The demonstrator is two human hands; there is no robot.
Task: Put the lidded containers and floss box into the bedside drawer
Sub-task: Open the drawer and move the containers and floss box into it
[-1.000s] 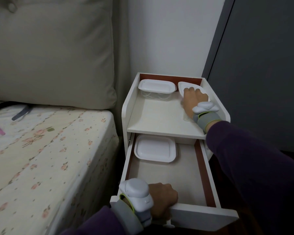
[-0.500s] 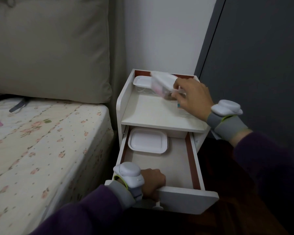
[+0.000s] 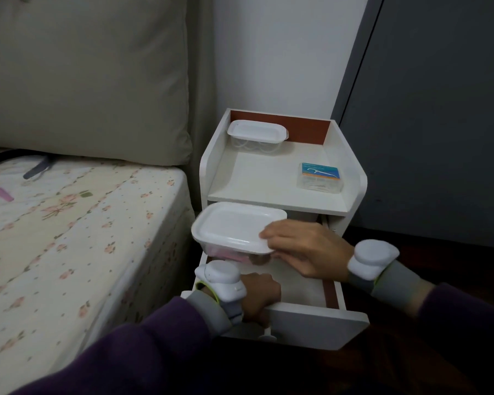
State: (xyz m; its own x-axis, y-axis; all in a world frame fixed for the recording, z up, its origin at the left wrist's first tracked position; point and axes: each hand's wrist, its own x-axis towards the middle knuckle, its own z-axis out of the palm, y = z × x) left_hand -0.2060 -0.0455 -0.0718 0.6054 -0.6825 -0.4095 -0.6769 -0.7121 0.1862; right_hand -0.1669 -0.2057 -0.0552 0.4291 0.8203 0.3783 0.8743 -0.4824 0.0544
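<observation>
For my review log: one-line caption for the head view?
Right hand lowers lidded container into drawer held by left hand.

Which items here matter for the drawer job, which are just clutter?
Job:
- lidded container held in right hand
- second lidded container on nightstand top
- floss box
- open drawer, front gripped by left hand

Clutter:
- pillow
- floral bedsheet
- dark strap on bed

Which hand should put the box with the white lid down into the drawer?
The right hand, probably. It already holds the lidded container above the open drawer, so it only needs to lower it. The left hand is busy gripping the drawer's front edge.
</observation>
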